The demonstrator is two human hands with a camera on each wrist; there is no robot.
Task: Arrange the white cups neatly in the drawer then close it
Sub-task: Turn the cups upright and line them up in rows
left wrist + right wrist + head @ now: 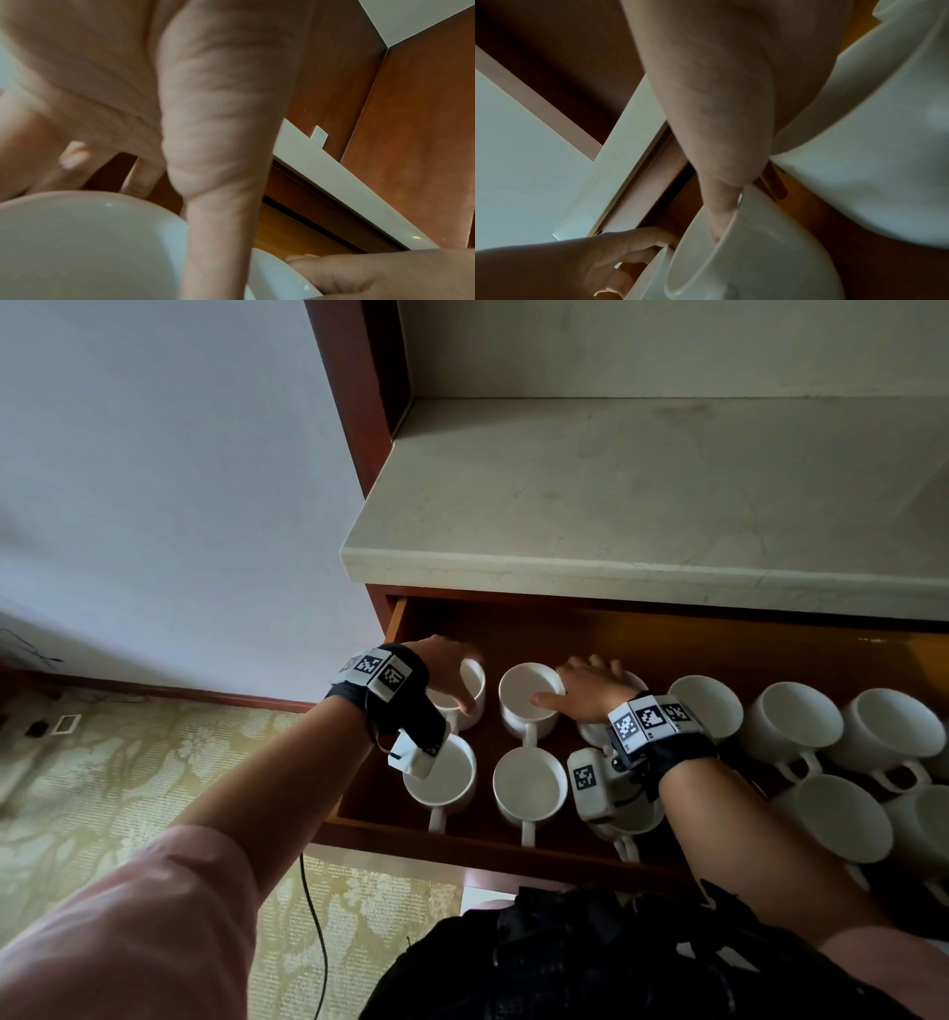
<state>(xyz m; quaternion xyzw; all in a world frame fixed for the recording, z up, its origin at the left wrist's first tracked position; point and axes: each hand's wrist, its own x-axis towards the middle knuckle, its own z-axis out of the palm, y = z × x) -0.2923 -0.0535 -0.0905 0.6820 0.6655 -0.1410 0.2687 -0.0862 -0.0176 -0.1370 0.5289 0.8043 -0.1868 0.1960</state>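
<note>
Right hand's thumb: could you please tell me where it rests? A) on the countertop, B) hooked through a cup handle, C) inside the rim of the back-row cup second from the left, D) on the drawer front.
C: in the head view the thumb of the right hand lies inside the second back-row cup, and the right wrist view shows it dipping past that rim.

Left arm [257, 778] extended forward; left hand [448, 671] curled from above round rim of white ceramic cup [473, 683]. Right arm [744, 839] extended alongside; right hand [585, 688] held palm-down, fingers spread, thumb stretched leftward.
</note>
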